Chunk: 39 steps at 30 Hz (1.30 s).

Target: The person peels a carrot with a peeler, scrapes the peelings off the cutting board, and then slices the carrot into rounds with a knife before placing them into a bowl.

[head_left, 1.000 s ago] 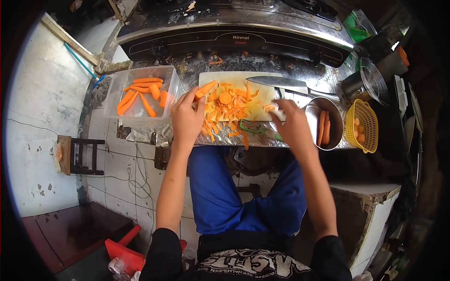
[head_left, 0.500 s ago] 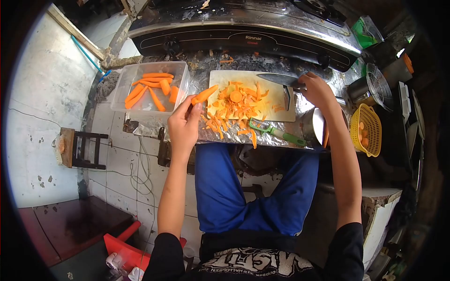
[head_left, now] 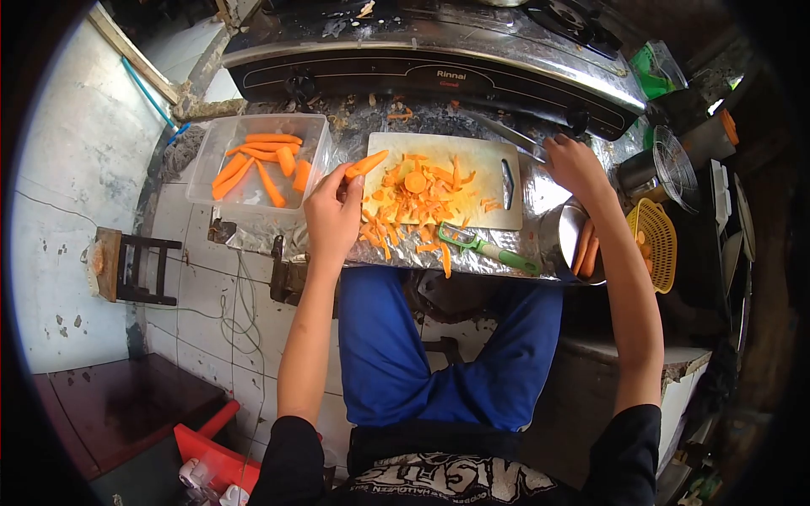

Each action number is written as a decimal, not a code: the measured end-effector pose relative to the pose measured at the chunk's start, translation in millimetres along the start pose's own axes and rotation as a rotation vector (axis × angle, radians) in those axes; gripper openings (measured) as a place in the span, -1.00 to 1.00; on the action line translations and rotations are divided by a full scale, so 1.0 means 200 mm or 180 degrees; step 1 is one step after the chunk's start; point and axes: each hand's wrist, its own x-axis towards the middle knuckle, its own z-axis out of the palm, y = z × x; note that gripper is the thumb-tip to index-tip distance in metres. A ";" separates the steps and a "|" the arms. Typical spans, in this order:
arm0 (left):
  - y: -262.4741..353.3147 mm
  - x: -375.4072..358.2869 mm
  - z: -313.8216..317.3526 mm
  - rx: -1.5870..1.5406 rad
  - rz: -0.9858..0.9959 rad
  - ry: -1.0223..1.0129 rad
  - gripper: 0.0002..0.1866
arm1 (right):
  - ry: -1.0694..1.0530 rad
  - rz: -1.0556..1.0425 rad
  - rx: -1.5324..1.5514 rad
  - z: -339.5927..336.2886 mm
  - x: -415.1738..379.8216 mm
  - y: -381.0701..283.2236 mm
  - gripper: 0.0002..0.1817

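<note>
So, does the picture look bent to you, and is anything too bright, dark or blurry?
Head view: strongly bent, the stove front bowed and the picture's edges black and rounded; also in the head view, glare on the foil, a pale, bright wall at left, deep shadow at far right; head view again, the knife blade looks soft, perhaps from motion.

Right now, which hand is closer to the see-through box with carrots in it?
The left hand: it is just right of the clear box, holding a carrot piece. The right hand is farther away, beyond the cutting board, holding the knife.
</note>
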 end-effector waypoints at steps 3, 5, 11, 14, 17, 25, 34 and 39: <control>0.00 0.01 0.02 0.0158 0.0041 0.0018 -0.70 | 0.0175 -0.0145 0.0182 -0.02 -0.01 -0.05 -0.68; 0.00 0.02 0.03 0.0273 0.0016 0.0010 -0.70 | 0.0143 -0.0174 0.0285 -0.08 -0.01 -0.12 -0.66; 0.01 0.06 0.06 0.0492 0.0314 0.0057 -0.71 | 0.0419 -0.0809 0.0554 -0.31 0.00 -0.42 -0.74; -0.01 0.04 0.07 0.0664 0.0338 -0.0002 -0.68 | 0.0376 -0.0856 0.0807 -0.31 0.03 -0.53 -0.73; 0.00 0.04 0.07 0.0642 0.0269 0.0008 -0.70 | 0.0328 -0.0619 0.0886 -0.28 0.09 -0.57 -0.69; -0.02 0.04 0.08 0.0722 0.0411 -0.0075 -0.70 | 0.0077 -0.0589 0.1489 -0.30 -0.05 -0.69 -0.37; -0.01 0.05 0.08 0.0865 0.0337 -0.0139 -0.75 | -0.0204 -0.0405 0.1905 -0.32 -0.18 -0.89 -0.29; -0.03 0.06 0.08 0.0930 0.0434 -0.0099 -0.74 | -0.0354 -0.0451 0.1814 -0.35 -0.15 -0.89 -0.30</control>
